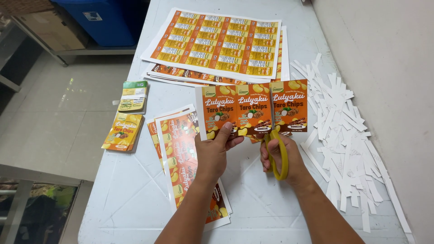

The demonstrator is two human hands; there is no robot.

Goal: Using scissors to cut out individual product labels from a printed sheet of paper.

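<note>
My left hand (216,151) pinches the lower left part of a strip of three orange and brown printed labels (251,110), held up above the white table (271,208). My right hand (285,156) grips yellow-handled scissors (276,151). Their blades point up into the strip between the middle and right labels. Under my left forearm lies a stack of uncut label strips (181,149).
Large printed label sheets (217,43) lie stacked at the far end. A heap of white paper offcuts (346,135) covers the right side by the wall. Two small piles of cut labels (125,119) sit at the left edge. Blue bin (106,20) stands beyond, on the floor.
</note>
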